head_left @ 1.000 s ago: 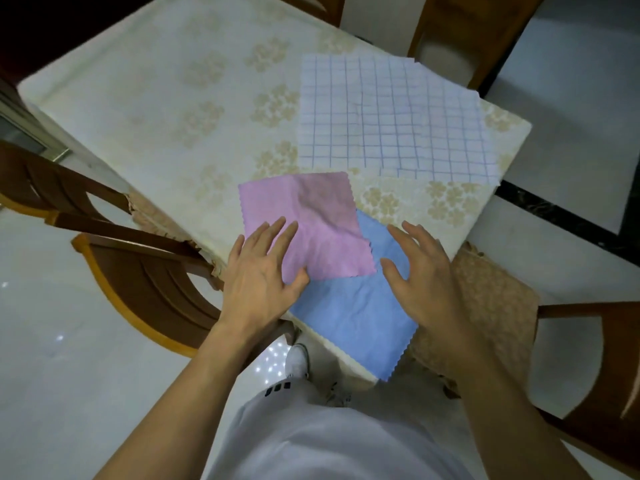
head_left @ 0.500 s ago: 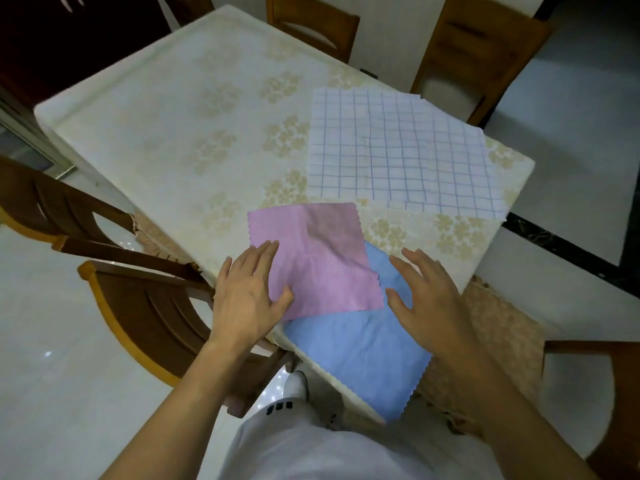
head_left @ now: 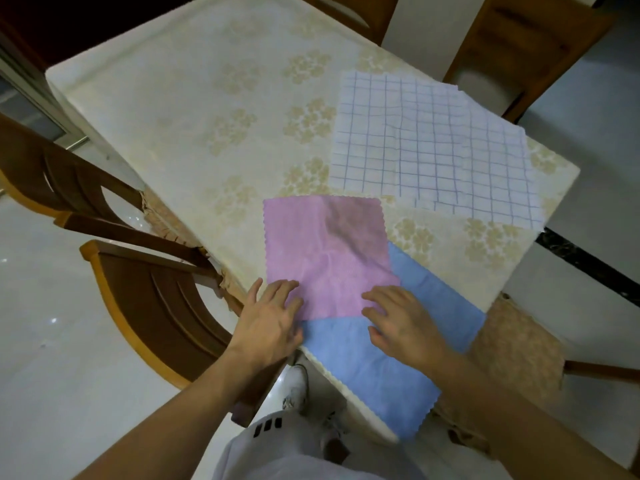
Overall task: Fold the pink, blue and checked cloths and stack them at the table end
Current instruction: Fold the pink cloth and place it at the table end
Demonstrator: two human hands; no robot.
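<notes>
The single head-worn camera looked forward and steeply down from close above the near corner of the desk, its wide angle also taking in surrounding chairs and floor.

Pink cloth lies flat, overlapping blue cloth that overhangs the table's near edge; checked cloth lies unfolded near the right edge.
</notes>
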